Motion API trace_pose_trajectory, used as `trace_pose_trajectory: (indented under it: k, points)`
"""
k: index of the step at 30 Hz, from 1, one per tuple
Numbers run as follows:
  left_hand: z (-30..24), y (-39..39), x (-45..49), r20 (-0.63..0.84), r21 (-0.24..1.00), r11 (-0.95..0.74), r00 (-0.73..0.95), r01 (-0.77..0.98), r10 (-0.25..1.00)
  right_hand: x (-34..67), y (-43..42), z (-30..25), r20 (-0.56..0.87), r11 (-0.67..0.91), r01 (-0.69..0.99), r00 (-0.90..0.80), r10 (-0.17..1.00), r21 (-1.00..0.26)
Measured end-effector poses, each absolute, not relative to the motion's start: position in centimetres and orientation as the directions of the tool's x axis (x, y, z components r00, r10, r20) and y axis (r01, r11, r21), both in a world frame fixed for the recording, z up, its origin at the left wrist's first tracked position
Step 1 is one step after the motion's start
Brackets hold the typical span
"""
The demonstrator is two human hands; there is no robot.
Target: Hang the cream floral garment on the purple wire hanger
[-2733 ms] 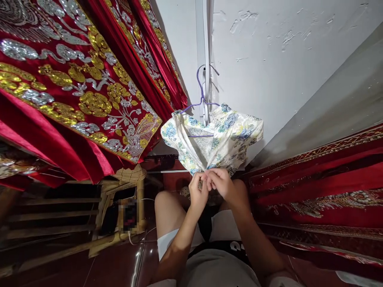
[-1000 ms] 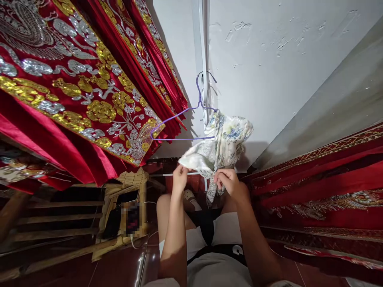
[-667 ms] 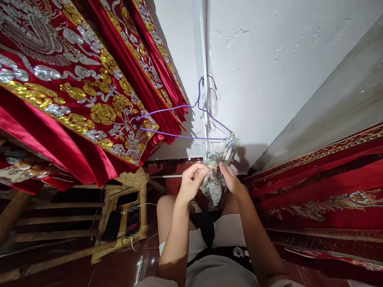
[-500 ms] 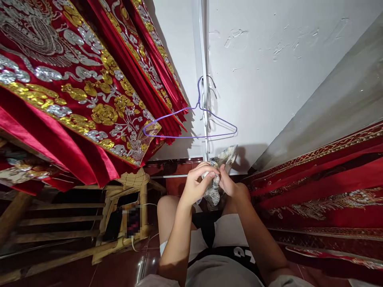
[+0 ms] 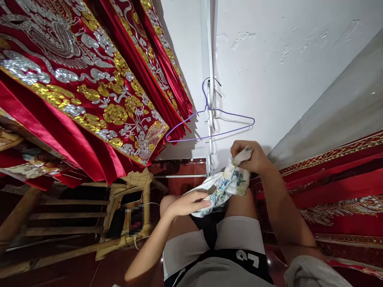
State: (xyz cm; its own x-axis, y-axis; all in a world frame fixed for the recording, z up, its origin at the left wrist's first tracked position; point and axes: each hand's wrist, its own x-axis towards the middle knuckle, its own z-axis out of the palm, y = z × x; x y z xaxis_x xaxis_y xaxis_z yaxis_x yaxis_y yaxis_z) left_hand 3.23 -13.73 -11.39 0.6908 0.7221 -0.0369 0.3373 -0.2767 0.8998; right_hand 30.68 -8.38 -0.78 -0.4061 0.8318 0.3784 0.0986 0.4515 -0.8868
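A crumpled white cloth (image 5: 225, 187) with a blue and greenish print stretches between my hands above my lap; its folds hide what kind of piece it is. My right hand (image 5: 249, 157) pinches its upper right end, and a pale corner sticks out past the fingers. Lower and to the left, my left hand (image 5: 191, 203) grips the other part between thumb and fingers. Beyond the hands, a purple wire hanger (image 5: 206, 109) hangs by its hook from a narrow white vertical strip (image 5: 212, 48) with hooks. Neither hand touches the hanger.
Red hangings (image 5: 98, 91) with gold and silver sequin embroidery fill the upper left. More red embroidered cloth (image 5: 344, 187) is close on my right. At lower left stands a bamboo chair (image 5: 119, 239) with a phone (image 5: 135, 219) and its cable. A white wall (image 5: 269, 79) rises ahead.
My hands have moved apart, right hand up and to the right, left hand down. The bunched cloth is now drawn out between them. The hanger has tilted, and the view has shifted slightly.
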Motion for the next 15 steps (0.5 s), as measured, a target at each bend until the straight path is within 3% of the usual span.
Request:
trace_pose_trajectory:
  k: [3,6,11,15]
  points:
    - [-9.2,-14.2,1.2,-0.095,0.851,-0.290,0.670,0.439,0.736,30.9,-6.9,0.9,0.380,0.516,0.317,-0.403,0.833,-0.795]
    - [-6.7,-14.5,-0.7,-0.087,0.757,-0.337,0.598,0.559,0.797,29.8,-4.3,-0.3,0.341,0.453,0.504,-0.303,0.890,-0.735]
    - [-4.3,-15.4,-1.5,-0.051,0.514,-0.340,0.424,0.787,0.904,27.9,-0.6,-5.3,0.202,0.276,0.543,-0.192,0.960,-0.794]
    - [-4.1,-15.3,-1.7,-0.070,0.427,-0.340,0.405,0.838,0.912,27.6,-1.1,-7.7,0.184,0.260,0.540,-0.192,0.964,-0.800]
